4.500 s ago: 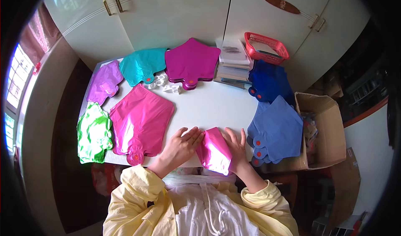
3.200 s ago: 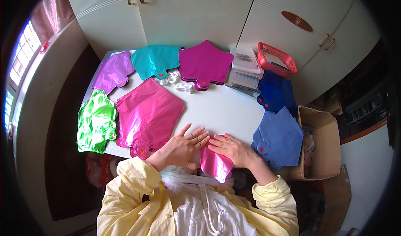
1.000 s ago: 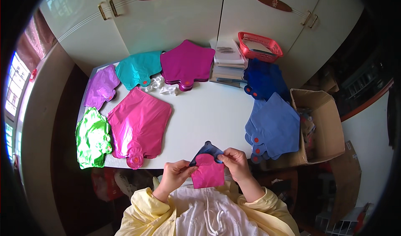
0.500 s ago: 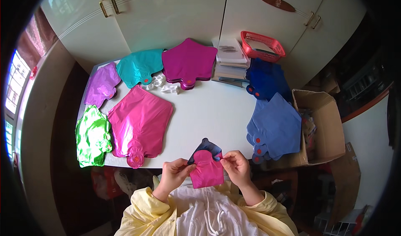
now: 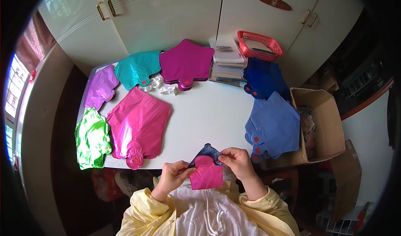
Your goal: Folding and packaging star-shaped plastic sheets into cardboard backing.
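In front of my body, just past the table's near edge, I hold a folded foil balloon (image 5: 206, 177). Its lower part is pink and its upper tip shows a dark blue-grey side. My left hand (image 5: 172, 177) pinches its left edge between thumb and fingers. On the other side, my right hand (image 5: 239, 163) grips the upper right corner of the dark part. A flat pink star-shaped foil balloon (image 5: 140, 119) lies on the table ahead of my left hand. Light blue foil balloons (image 5: 277, 125) lie in a pile to the right.
Along the white table (image 5: 200, 115) lie green (image 5: 92, 138), purple (image 5: 101, 85), teal (image 5: 138, 69), magenta (image 5: 188, 62) and dark blue (image 5: 266, 77) foil balloons. Small white pieces (image 5: 169, 90), stacked papers (image 5: 227, 71), a red basket (image 5: 261, 46) and an open carton (image 5: 326, 127) stand around them.
The dark upper part of the held balloon now lies more folded over toward the right, and its pink part looks flatter. My right hand has shifted slightly up. The view has moved slightly.
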Tool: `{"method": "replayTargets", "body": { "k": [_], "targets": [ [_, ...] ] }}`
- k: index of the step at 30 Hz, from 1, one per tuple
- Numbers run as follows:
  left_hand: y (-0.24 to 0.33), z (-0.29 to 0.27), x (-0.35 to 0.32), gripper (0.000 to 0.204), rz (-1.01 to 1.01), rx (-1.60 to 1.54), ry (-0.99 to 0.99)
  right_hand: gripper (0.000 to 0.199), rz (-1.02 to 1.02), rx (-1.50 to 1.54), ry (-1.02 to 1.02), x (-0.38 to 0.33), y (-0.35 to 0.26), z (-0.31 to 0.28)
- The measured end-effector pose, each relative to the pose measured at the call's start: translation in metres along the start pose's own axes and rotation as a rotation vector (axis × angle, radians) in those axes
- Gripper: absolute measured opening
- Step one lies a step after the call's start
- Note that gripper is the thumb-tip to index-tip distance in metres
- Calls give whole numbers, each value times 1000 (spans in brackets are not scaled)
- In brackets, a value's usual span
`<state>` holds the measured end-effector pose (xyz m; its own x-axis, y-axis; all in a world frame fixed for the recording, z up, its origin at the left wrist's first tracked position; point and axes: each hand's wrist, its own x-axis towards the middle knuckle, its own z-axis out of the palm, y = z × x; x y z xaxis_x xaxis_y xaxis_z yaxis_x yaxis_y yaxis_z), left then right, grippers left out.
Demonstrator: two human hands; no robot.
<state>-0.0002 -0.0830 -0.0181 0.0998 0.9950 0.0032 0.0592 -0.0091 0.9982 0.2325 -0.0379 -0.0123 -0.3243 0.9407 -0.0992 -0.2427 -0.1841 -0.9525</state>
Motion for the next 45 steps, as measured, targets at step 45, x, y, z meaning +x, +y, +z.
{"method": "replayTargets", "body": {
  "k": [45],
  "targets": [
    [16,-20,125,18,-54,516,-130,7,118,-593,-204,105,-26,-33]
  ]
}}
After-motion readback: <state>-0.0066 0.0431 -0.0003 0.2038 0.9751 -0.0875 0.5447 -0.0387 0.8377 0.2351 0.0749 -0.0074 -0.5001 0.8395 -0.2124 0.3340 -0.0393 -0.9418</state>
